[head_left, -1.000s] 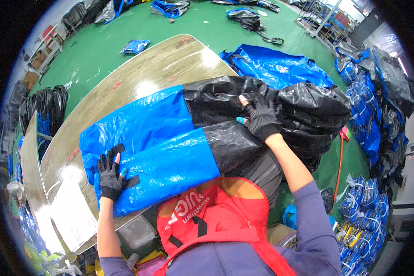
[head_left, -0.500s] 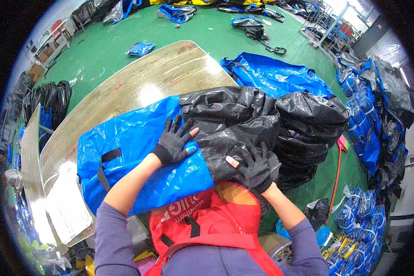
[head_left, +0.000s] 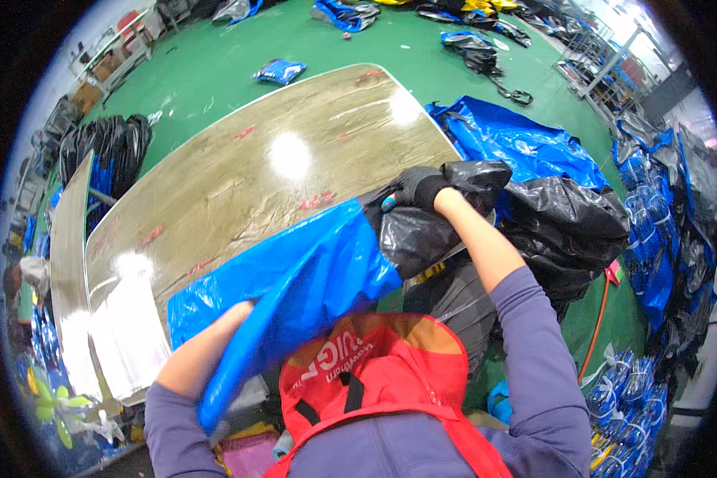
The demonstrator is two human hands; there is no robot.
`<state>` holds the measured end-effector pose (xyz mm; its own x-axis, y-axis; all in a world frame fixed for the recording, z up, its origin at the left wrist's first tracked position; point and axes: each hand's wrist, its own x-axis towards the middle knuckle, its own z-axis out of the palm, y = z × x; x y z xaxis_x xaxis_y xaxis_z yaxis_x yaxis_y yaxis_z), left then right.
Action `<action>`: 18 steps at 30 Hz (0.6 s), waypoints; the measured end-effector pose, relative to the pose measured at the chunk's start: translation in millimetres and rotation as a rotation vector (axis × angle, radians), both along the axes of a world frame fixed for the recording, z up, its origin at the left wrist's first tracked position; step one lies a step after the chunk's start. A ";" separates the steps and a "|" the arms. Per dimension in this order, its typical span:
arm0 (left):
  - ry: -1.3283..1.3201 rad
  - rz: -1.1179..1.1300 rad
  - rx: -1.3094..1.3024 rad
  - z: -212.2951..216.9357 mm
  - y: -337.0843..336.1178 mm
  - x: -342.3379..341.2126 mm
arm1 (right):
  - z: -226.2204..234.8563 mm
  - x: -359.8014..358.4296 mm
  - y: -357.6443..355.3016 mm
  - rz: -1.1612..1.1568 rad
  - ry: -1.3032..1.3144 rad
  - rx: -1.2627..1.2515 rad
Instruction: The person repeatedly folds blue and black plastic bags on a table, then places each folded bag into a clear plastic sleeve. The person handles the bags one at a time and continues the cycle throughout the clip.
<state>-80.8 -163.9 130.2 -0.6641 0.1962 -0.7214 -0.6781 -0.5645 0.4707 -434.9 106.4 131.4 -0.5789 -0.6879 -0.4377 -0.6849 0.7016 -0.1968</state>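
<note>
A blue-and-black tarpaulin bag (head_left: 311, 255) lies slanting over the near side of the table, its near blue edge lifted and folded. My right hand (head_left: 422, 190), in a dark knit glove with some bare or taped fingertips, is closed round the far edge of the bag's black part. From the left, my left forearm (head_left: 215, 334) goes in behind the raised blue fold, which hides the hand and its fingers. To the right, more black sheeting (head_left: 566, 231) sits bunched up in a pile.
The wood-look table (head_left: 295, 127) has a curved far edge. Beyond it a blue tarp (head_left: 518, 143) lies crumpled, and a small blue packet (head_left: 280, 71) is on the green floor. Bundled blue goods (head_left: 629, 406) stand at the right, near an orange stick (head_left: 596, 334). I wear a red apron (head_left: 374, 366).
My right hand has moved from lying on the black part to gripping its far edge. My left hand has gone from the top of the bag behind the blue fold, which has risen.
</note>
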 end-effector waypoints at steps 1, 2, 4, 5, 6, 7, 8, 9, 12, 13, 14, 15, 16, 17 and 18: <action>-0.063 0.107 -0.017 1.4 -18.3 20.9 | -5.8 -3.8 2.3 -0.008 -0.023 -0.028; -0.115 0.227 -0.047 1.9 -38.7 42.7 | -10.6 -4.6 4.6 -0.019 0.017 -0.072; -0.179 0.472 -0.197 -0.8 -82.7 93.7 | -14.2 -6.7 7.8 -0.046 0.037 -0.115; -0.125 0.559 -0.231 -6.1 -103.0 120.5 | -14.3 -7.6 8.1 -0.047 0.021 -0.077; -0.109 0.569 -0.330 -13.6 -120.9 146.9 | -13.8 -7.7 7.1 -0.031 0.030 -0.134; 0.061 0.503 -0.410 -26.5 -132.1 170.9 | -13.4 -8.0 5.5 -0.063 0.025 -0.106; 0.351 0.449 -0.361 -40.8 -138.9 192.2 | -12.7 -8.1 3.5 -0.091 0.012 -0.063; 0.553 0.428 -0.451 -58.8 -136.7 210.4 | -12.8 -8.2 1.4 -0.091 0.021 -0.059; 0.768 0.811 -0.671 -116.0 -97.4 234.9 | -15.4 -7.3 -1.5 -0.121 -0.005 -0.069; 0.757 0.936 -0.779 -128.0 -86.2 231.8 | -15.5 -7.5 -0.3 -0.134 -0.004 -0.062; 0.729 1.058 -0.894 -134.8 -74.3 226.4 | -16.7 -6.2 0.8 -0.156 0.004 -0.055; 0.601 1.033 -1.283 -133.8 -69.3 215.8 | -16.5 -5.3 2.5 -0.117 -0.003 -0.060; 0.450 0.978 -1.665 -128.8 -63.6 201.0 | -16.4 -3.7 3.7 -0.103 0.025 -0.101; 0.365 0.875 -1.413 -112.5 -70.6 188.2 | -15.9 -0.9 4.8 -0.054 0.067 -0.112; 0.328 0.743 -1.610 -93.3 -79.3 172.0 | -14.4 1.3 5.4 -0.078 0.088 -0.054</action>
